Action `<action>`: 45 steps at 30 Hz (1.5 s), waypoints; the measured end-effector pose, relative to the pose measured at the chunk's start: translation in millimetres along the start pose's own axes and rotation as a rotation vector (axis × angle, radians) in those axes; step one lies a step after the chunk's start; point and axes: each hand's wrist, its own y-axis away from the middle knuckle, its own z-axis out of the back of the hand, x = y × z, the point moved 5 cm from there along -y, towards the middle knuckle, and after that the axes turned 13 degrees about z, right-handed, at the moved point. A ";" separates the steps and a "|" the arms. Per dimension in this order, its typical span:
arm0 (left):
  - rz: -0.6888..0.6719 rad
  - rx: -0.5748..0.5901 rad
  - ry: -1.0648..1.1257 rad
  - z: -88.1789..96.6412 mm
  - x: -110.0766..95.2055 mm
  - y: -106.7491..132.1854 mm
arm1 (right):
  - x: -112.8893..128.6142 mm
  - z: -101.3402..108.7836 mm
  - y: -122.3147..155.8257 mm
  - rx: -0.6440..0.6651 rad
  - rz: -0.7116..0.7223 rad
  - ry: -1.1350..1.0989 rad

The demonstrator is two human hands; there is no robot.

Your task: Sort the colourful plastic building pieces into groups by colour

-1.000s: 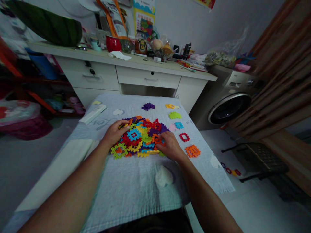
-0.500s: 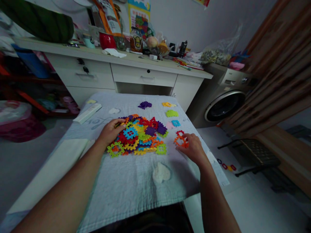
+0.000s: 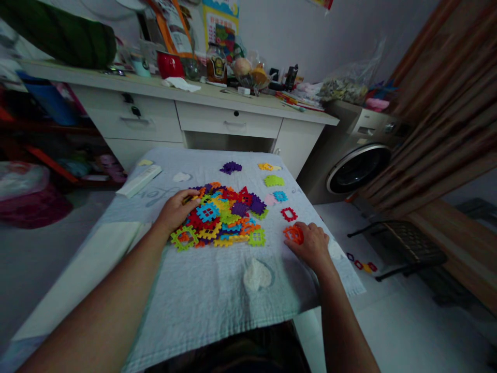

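A heap of colourful plastic interlocking building pieces [image 3: 229, 215] lies in the middle of the cloth-covered table [image 3: 217, 300]. My left hand [image 3: 178, 210] rests against the heap's left side, fingers stretched over its edge and holding nothing that I can see. At the right, my right hand [image 3: 312, 244] has thumb and fingers closed on an orange interlocking piece [image 3: 293, 234] at the tabletop. Just beyond it sits a red square frame piece [image 3: 289, 214]. Farther back in the same column are a blue piece [image 3: 280, 196], a green piece [image 3: 274, 180] and a yellow piece [image 3: 265, 166].
Purple pieces [image 3: 231, 167] lie behind the heap. A long white box [image 3: 139, 181] is at the table's back left. Beyond stands a white desk [image 3: 233, 122] with a watermelon [image 3: 58, 36] and jars. To the right are a washing machine [image 3: 357, 155] and a low stool [image 3: 399, 243].
My right hand has moved slightly right and nearer to me with the orange piece, which is now apart from the red frame piece. My left hand has stayed at the heap.
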 end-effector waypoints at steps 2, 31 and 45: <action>0.007 -0.003 0.000 0.4 -0.9 0.6 | 0.2 0.5 0.6 -0.013 -0.009 0.018; 0.003 -0.010 0.006 0.8 -7.0 3.9 | 107.7 0.2 -53.9 0.069 0.487 -0.259; -0.006 -0.006 -0.010 0.4 1.1 -0.6 | 20.8 24.1 -32.5 -0.098 0.311 -0.373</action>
